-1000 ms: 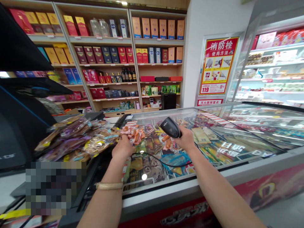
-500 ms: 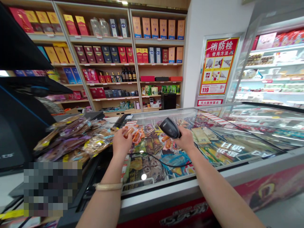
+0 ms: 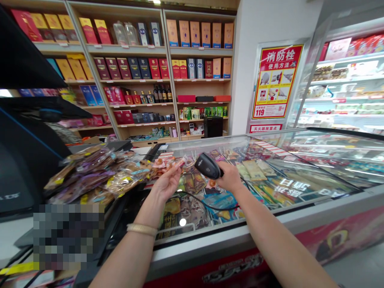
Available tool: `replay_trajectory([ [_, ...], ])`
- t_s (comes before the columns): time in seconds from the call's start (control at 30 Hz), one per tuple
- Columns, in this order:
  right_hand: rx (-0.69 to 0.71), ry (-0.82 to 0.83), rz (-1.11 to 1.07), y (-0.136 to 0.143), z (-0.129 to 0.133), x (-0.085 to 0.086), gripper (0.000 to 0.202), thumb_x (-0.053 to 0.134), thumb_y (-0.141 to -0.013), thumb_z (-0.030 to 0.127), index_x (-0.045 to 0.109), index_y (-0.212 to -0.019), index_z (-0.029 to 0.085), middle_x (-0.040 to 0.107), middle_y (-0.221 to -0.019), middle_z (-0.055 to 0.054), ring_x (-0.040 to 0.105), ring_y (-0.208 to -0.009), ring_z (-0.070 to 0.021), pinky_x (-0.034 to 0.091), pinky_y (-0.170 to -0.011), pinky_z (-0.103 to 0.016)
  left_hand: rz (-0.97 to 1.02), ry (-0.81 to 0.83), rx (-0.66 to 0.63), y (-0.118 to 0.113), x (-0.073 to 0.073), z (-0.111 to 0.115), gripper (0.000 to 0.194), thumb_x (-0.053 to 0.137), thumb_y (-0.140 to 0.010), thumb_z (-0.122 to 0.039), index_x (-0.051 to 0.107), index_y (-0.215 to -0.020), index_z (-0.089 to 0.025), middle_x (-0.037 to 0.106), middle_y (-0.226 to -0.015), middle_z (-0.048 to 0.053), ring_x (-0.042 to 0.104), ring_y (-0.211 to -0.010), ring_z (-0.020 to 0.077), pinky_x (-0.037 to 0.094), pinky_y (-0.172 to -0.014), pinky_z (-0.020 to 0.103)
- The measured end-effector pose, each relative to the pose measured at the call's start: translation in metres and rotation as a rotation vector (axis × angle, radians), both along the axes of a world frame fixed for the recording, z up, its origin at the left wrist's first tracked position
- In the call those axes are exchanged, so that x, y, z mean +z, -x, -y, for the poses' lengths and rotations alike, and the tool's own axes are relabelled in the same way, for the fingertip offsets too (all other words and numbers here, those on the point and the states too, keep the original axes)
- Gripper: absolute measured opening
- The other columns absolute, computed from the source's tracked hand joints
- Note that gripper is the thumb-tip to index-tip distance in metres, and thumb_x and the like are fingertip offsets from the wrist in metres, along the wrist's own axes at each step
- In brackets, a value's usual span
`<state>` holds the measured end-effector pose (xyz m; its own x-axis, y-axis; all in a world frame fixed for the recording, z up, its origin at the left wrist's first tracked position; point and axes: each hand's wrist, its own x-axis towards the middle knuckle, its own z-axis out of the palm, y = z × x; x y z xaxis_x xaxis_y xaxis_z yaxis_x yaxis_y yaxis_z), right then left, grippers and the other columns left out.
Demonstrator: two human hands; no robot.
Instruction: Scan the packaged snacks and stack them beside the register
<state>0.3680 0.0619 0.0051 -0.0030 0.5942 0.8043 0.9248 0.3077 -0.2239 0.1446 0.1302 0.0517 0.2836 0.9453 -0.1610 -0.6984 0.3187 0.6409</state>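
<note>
Reaching over the near rim of the chest freezer (image 3: 204, 243), the left arm (image 3: 127, 256) is ringed by a pale gold bracelet (image 3: 142, 229). Toward the freezer's near side, a black cable (image 3: 210, 207) is stretched in a slack curve. Over the freezer's left part, the left hand (image 3: 167, 183) is turned partly palm up, its thumb and fingers brought together on a small clear-wrapped packet (image 3: 182, 161). That packet is held at the very fingertips, beyond the palm; its contents cannot be made out well. Over the freezer's middle, a black scanner (image 3: 207, 166) is clasped by the right hand (image 3: 229, 177), its head pointed toward the packet, near but apart. At the freezer's left end, orange-pink packets (image 3: 159, 165) are heaped, and brown packs (image 3: 96, 172) in clear wrapping are piled farther left. Beyond the freezer, boxes (image 3: 195, 34) are lined up on wooden shelves (image 3: 204, 89), and a red poster (image 3: 277, 82) is mounted to their right.
</note>
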Motion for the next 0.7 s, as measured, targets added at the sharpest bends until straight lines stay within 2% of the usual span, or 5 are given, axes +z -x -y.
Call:
replay_trajectory([
  [0.13, 0.032, 0.021, 0.030, 0.001, 0.000, 0.000, 0.031, 0.064, -0.065, 0.021, 0.067, -0.096, 0.020, 0.072, -0.090, -0.007, 0.067, -0.082, -0.0215, 0.049, -0.072, -0.027, -0.259, -0.158, 0.100, 0.000, -0.010, -0.003, 0.004, 0.064, -0.082, -0.014, 0.066, -0.081, -0.011, 0.066, -0.067, 0.003, 0.059, -0.053, 0.0065, 0.048, -0.049, 0.013],
  [0.23, 0.051, 0.056, 0.056, 0.001, 0.000, 0.001, 0.033, 0.063, -0.064, 0.018, 0.067, -0.097, 0.020, 0.072, -0.093, -0.007, 0.067, -0.084, -0.0219, 0.049, -0.074, -0.028, -0.545, -0.392, 0.285, 0.003, -0.021, -0.010, 0.023, 0.068, -0.078, -0.034, 0.068, -0.081, -0.011, 0.067, -0.066, 0.003, 0.056, -0.051, 0.0087, 0.045, -0.048, 0.018],
  [0.33, 0.080, 0.101, 0.104, 0.003, 0.002, 0.004, 0.033, 0.066, -0.067, 0.021, 0.068, -0.099, 0.020, 0.072, -0.094, -0.007, 0.066, -0.085, -0.0217, 0.049, -0.075, -0.029, -0.786, -0.595, 0.424, 0.006, -0.029, -0.018, 0.033, 0.068, -0.072, -0.042, 0.071, -0.084, -0.012, 0.070, -0.075, 0.004, 0.061, -0.064, 0.0141, 0.048, -0.060, 0.024],
  [0.53, 0.066, 0.178, 0.240, 0.008, 0.003, 0.008, 0.037, 0.071, -0.068, 0.029, 0.068, -0.104, 0.018, 0.071, -0.087, -0.008, 0.065, -0.081, -0.0226, 0.047, -0.072, -0.030, -0.977, -0.712, 0.467, 0.008, -0.035, -0.026, 0.041, 0.064, -0.071, -0.050, 0.073, -0.090, -0.014, 0.073, -0.086, 0.007, 0.065, -0.080, 0.0209, 0.049, -0.071, 0.029],
  [0.7, 0.053, 0.185, 0.254, 0.009, 0.002, 0.007, 0.035, 0.071, -0.069, 0.030, 0.068, -0.102, 0.020, 0.071, -0.087, -0.007, 0.066, -0.082, -0.0224, 0.047, -0.072, -0.030, -1.033, -0.736, 0.475, 0.009, -0.034, -0.024, 0.037, 0.062, -0.073, -0.048, 0.073, -0.086, -0.015, 0.073, -0.081, 0.006, 0.064, -0.077, 0.0202, 0.048, -0.072, 0.029],
])
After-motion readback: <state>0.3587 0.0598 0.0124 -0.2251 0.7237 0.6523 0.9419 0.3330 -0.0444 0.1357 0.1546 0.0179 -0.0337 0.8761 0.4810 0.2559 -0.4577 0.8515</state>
